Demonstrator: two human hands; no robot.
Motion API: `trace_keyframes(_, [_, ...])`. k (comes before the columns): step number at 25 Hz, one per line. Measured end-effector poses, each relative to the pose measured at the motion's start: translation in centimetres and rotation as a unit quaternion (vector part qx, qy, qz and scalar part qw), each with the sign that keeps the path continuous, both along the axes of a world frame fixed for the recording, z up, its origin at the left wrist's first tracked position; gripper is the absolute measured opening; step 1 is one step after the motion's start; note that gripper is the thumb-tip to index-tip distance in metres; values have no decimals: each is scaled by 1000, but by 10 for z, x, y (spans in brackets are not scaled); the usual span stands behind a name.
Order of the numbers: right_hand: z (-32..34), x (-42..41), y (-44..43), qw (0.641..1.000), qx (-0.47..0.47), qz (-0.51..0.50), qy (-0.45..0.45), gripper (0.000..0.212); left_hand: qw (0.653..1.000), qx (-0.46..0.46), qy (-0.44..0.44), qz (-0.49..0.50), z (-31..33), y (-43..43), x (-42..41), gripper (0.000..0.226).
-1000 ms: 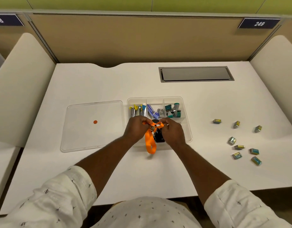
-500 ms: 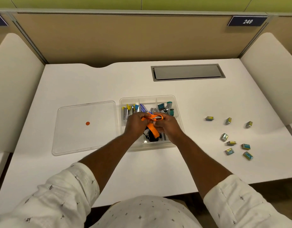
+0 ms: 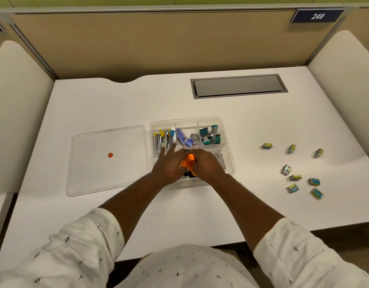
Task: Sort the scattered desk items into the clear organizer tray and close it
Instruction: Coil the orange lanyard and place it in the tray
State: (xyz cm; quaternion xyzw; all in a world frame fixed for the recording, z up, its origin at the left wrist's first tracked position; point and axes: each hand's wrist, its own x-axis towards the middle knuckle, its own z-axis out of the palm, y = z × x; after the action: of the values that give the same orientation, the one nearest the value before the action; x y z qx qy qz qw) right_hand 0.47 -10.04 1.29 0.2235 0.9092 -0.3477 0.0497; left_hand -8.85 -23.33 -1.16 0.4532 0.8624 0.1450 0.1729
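White desk, tan partition behind. Orange strap bunched in the near compartment of the clear organizer tray, too looped to give any long axis. Left hand flat with fingers spread, right hand over the strap, grip hidden, can't tell.

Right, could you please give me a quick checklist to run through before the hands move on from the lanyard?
1. Orange lanyard fully inside the organizer tray: cannot tell; it is bunched over the front compartment and partly hidden.
2. Right hand let go of the lanyard: not ok; its fingers curl on it.
3. Left hand not gripping: ok; its fingers lie straight.
4. Small boxes sorted: not ok; eight lie on the desk, right of the tray.
5. Lid ready: ok; it lies flat on the desk, left of the tray.
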Motion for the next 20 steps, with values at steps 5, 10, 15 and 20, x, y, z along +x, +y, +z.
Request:
trace_keyframes(5, [-15,2,-8,981,132,123,-67,60,997,-23,62,-28,-2,-7,3,52])
trace_keyframes(10, [-21,2,-7,934,260,209,-126,56,994,-80,68,-32,2,-9,0,57])
trace_keyframes(15, [-11,16,-1,964,201,160,-73,58,996,-67,54,-25,5,-9,3,66])
trace_keyframes(20, [-9,48,14,975,210,71,3,63,997,-43,55,-17,11,2,10,84])
